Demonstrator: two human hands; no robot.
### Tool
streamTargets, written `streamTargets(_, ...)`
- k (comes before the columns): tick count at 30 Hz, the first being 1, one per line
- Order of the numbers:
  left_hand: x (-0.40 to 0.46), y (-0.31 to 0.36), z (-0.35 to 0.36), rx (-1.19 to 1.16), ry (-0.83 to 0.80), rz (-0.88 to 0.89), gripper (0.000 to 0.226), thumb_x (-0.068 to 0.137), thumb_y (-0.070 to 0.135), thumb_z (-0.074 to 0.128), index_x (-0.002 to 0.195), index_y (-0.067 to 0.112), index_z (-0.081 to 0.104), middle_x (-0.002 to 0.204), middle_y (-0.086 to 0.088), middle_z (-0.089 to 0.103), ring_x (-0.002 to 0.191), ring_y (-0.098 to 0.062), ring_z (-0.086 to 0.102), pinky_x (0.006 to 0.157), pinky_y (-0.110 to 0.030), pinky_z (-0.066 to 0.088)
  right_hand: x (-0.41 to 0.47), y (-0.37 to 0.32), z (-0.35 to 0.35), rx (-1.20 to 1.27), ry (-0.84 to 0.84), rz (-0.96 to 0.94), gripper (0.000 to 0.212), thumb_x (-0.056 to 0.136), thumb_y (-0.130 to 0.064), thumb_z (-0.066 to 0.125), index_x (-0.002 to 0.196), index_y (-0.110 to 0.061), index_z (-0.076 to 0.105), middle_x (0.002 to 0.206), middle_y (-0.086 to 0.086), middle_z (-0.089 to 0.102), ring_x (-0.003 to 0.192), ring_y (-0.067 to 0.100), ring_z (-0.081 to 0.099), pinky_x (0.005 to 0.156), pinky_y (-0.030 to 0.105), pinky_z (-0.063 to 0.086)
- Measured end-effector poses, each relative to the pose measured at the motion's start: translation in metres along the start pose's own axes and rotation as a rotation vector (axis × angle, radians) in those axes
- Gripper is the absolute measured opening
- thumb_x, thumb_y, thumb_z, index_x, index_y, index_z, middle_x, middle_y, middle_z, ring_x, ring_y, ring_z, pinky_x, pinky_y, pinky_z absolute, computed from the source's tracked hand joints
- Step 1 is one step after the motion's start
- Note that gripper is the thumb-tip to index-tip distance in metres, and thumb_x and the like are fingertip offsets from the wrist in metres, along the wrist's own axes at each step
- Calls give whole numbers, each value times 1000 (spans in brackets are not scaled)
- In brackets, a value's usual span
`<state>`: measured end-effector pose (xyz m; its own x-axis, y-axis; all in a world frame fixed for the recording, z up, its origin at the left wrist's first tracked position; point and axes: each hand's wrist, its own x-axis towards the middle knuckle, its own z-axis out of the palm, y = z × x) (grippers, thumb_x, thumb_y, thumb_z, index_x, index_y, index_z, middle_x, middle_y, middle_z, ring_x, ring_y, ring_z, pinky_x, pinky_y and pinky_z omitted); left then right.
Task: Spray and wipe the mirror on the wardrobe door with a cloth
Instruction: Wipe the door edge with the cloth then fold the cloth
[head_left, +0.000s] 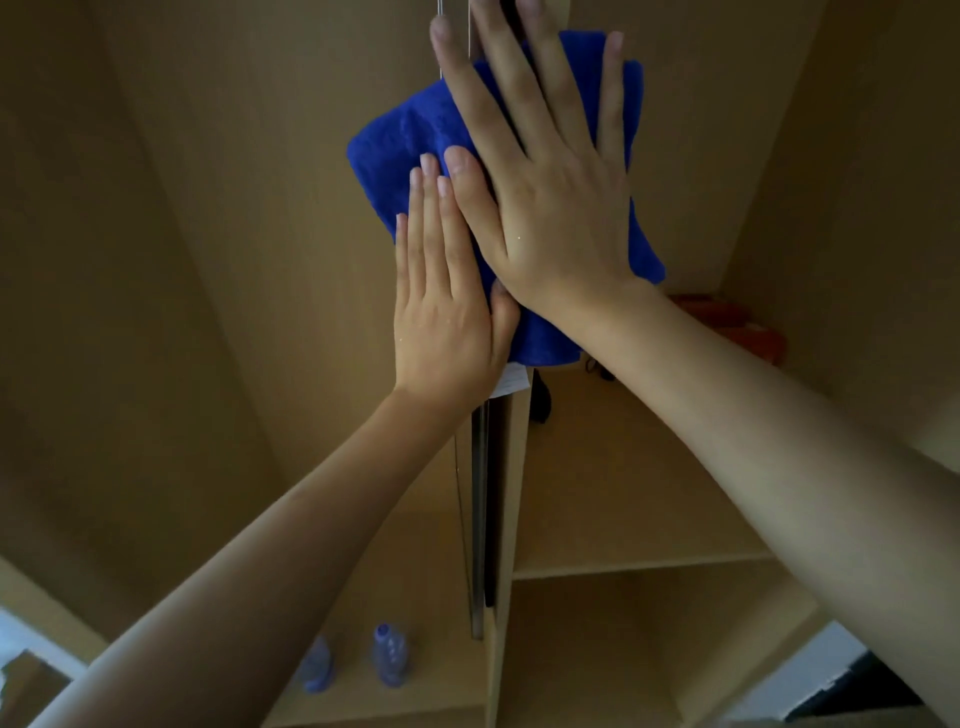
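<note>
We press the blue cloth (415, 135) flat against the mirror (218, 208), high up by its edge, our right hand (545, 197) spread with straight fingers, our left hand (447, 312) flat beside it on the cloth's lower left, thumbs touching.

At the bottom centre I see a wooden shelf (441, 696) carrying a bottle (389, 656); at the right, another shelf (649, 499) carries something orange (737, 325).

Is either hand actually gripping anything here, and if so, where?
No grip. The right hand lies flat, fingers spread, on the blue terry cloth, pressing its middle against the mirror. The left hand looks like its reflection.
</note>
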<state>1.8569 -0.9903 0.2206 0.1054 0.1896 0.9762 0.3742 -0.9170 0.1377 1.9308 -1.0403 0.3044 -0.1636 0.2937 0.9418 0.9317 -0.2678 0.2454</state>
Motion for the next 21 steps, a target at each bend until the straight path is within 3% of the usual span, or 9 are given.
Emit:
streamTargets(8,-70,-11,11,20,-31,-1,58,103,24,39,140,-18,24,147,-37,31,140,-44,27,119,-50,23,-66,-20,13,31,-37,18,49,103,-36,28,145,-18,43,150,9,43,140,29,36,114,61,18)
streamTargets(16,-142,-22,20,-26,-79,-10,61,104,29,30,137,-21,27,144,-40,33,138,-48,30,117,-53,26,-135,-36,33,23,-22,32,50,102,-39,28,139,-16,52,142,9,52,133,29,47,108,62,30)
streamTargets(21,-206,-33,34,-10,-77,1,55,103,26,37,140,-11,20,144,-39,34,138,-45,30,119,-49,24,-194,-50,46,38,-53,14,51,102,-37,26,140,-15,51,143,13,50,134,33,45,109,64,24)
